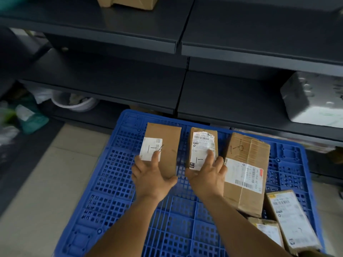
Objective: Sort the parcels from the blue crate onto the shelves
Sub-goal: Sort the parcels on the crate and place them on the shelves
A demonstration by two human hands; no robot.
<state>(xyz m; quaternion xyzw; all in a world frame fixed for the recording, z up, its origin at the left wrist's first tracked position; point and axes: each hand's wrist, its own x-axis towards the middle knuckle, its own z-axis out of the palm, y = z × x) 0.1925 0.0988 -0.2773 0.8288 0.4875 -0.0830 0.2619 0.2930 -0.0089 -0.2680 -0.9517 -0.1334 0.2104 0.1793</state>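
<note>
Over the blue crate (115,175), my left hand (150,179) grips a brown cardboard parcel (167,143) with a small white label marked "1-6". My right hand (206,179) grips a narrower brown parcel (200,143) by its near end, a finger pressed on its crinkled white label. A larger brown box (246,175) marked "1-6" lies on the crate just right of my right hand. Two more labelled parcels (289,219) lie at the crate's near right corner. Dark grey shelves (222,101) stand behind the crate.
A white foam box (313,101) sits on the lower shelf at right. A cardboard box (128,1) rests on the top shelf. A white basin (74,102) and green bags (31,117) lie low at left. Tiled floor (42,182) lies left of the crate.
</note>
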